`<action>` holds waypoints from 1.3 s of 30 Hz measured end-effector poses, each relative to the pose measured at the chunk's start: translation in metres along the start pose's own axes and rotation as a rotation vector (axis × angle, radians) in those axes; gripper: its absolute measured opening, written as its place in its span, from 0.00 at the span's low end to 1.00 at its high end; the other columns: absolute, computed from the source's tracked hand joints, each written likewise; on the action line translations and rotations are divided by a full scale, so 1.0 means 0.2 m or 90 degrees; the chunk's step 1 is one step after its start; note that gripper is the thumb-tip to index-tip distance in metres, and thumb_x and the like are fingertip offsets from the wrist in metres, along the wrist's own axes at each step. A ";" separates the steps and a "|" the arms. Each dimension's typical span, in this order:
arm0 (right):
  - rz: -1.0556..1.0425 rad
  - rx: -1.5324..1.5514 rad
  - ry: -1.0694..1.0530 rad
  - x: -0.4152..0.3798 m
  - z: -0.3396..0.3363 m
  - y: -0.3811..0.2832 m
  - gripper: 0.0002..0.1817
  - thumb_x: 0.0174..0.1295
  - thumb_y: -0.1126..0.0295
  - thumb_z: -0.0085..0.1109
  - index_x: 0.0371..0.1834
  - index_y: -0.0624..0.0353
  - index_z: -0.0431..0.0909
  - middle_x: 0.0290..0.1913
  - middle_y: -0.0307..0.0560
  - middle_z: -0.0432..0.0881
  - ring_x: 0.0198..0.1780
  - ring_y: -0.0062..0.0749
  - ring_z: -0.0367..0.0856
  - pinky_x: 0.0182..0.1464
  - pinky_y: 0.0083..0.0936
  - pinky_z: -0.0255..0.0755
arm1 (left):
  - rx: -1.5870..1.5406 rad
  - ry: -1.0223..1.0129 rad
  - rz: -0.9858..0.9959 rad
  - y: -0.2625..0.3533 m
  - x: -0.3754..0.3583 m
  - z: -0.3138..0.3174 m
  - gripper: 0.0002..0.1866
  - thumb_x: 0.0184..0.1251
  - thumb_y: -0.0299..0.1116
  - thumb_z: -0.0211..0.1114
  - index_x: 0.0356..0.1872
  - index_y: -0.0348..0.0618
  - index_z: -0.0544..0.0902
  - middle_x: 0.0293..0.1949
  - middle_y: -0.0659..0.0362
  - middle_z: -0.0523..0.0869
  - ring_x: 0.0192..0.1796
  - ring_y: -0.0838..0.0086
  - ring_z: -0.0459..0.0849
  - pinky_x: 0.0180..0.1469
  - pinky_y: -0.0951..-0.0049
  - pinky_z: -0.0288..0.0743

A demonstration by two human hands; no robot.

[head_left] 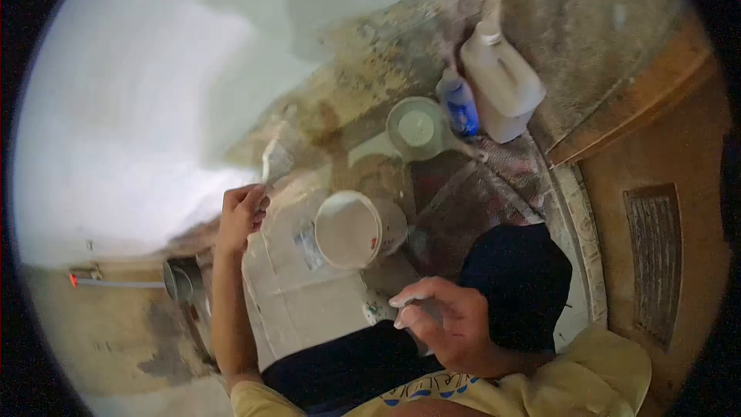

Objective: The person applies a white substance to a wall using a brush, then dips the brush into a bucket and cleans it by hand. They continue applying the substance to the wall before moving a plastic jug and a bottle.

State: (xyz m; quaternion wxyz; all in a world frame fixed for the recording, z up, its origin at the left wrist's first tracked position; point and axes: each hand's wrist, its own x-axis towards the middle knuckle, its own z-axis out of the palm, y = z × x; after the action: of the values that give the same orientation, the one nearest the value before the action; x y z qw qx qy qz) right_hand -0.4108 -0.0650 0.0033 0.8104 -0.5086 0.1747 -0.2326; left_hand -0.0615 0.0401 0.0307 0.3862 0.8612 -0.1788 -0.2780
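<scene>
My left hand (244, 212) is closed around a pale flat tool (279, 156) with a wide end, like a broad brush, raised close to the wall's lower part. My right hand (449, 323) hovers over my lap, thumb and forefinger apart and curled, with whitish smears on the fingertips and nothing visible between them. Between the hands stands a white bucket (390, 225), its inside coated pale. Beyond it lies a round grey pan (392, 133) with a handle, holding a white round patch at its bottom.
A blue-labelled bottle (460, 108) and a large white jug (503, 85) stand by the wall. The wall (139, 108) is partly white, with bare, flaking patches low down. A patterned mat (451, 201) covers the floor. At left sits a dark bucket (182, 279); a brown door (629, 177) is at right.
</scene>
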 end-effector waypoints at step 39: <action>-0.098 -0.460 0.074 0.10 0.15 0.21 0.12 0.56 0.75 0.66 0.44 0.61 0.81 0.34 0.49 0.83 0.36 0.44 0.82 0.42 0.35 0.75 | 0.804 -0.445 0.378 -0.91 0.43 0.74 0.11 0.61 0.30 0.58 0.41 0.38 0.85 0.40 0.40 0.87 0.43 0.47 0.88 0.45 0.52 0.83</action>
State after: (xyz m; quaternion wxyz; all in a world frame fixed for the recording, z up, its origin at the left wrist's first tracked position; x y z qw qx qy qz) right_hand -0.3706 -0.0383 -0.0230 0.5475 -0.7593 0.2524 -0.2449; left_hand -0.0694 0.0283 -0.2193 -0.1975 0.6962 -0.6377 -0.2638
